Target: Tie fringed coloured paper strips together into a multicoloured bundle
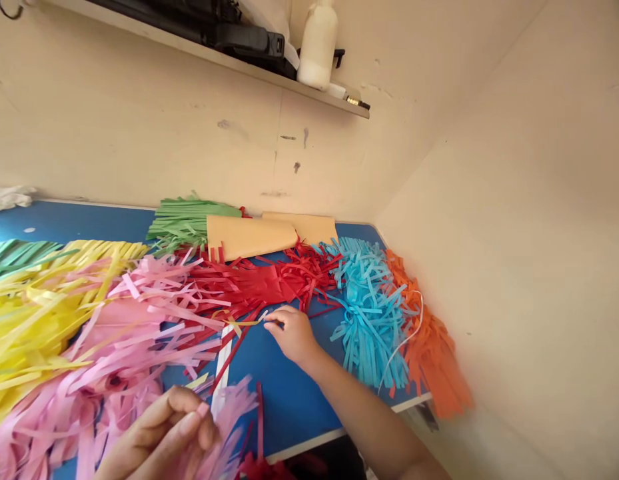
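Observation:
My left hand [164,427] is low in the view, thumb and fingers pinched together on pink paper fringe [234,413], which hangs beside and below it, partly blurred. Over the blue table, my right hand [292,333] has its fingertips closed at the end of a thin yellow paper strip [252,323]. Just beyond it spreads a bunch of red paper fringe [262,283]. A large heap of pink paper fringe [124,327] lies left of both hands. To the right of my right hand sits light blue paper fringe [369,300].
Yellow fringe [24,327] covers the left side, with green fringe [189,220] at the back. Orange fringe [434,360] hangs over the right edge of the blue table [284,393]. Tan paper pieces [249,237] lie near the wall. A shelf above carries a white bottle [318,47].

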Motion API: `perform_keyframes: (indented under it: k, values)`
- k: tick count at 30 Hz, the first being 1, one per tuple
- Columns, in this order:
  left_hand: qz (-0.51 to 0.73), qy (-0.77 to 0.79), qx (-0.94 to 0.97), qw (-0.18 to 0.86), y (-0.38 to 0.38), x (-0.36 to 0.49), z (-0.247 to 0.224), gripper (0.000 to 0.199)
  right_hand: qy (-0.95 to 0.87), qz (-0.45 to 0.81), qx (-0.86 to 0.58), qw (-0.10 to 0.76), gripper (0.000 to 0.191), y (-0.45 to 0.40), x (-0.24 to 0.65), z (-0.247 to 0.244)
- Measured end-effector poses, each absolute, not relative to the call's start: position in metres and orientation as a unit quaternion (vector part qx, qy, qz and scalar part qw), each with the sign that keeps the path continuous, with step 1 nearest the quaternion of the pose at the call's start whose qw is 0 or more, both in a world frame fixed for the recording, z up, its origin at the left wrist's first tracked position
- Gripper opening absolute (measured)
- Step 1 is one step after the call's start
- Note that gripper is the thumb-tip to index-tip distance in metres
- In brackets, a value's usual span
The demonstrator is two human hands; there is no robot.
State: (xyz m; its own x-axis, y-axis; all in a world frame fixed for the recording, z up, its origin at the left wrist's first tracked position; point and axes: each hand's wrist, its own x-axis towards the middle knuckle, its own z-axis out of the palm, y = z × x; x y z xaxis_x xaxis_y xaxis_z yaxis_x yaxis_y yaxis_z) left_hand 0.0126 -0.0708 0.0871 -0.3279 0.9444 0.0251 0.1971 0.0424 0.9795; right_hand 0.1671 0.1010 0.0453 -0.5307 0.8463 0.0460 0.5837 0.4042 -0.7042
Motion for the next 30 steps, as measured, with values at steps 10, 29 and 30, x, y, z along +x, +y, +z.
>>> perform_keyframes:
  k: [10, 29, 30]
  values:
    - [0.457, 0.686, 0.438, 0.359, -0.031, 0.032, 0.078, 0.052, -0.837, 0.356, -0.387, 0.153, 0.011, 0.095, 0.174, 0.049]
    - [0.500, 0.645, 0.497, 0.294, -0.019, 0.084, 0.079, 0.027, -0.328, 0.739, -0.358, 0.466, 0.022, 0.028, 0.221, 0.060]
    - [0.498, 0.647, 0.503, 0.284, -0.020, 0.085, 0.078, 0.026, -0.307, 0.748, -0.349, 0.474, 0.022, 0.027, 0.220, 0.060]
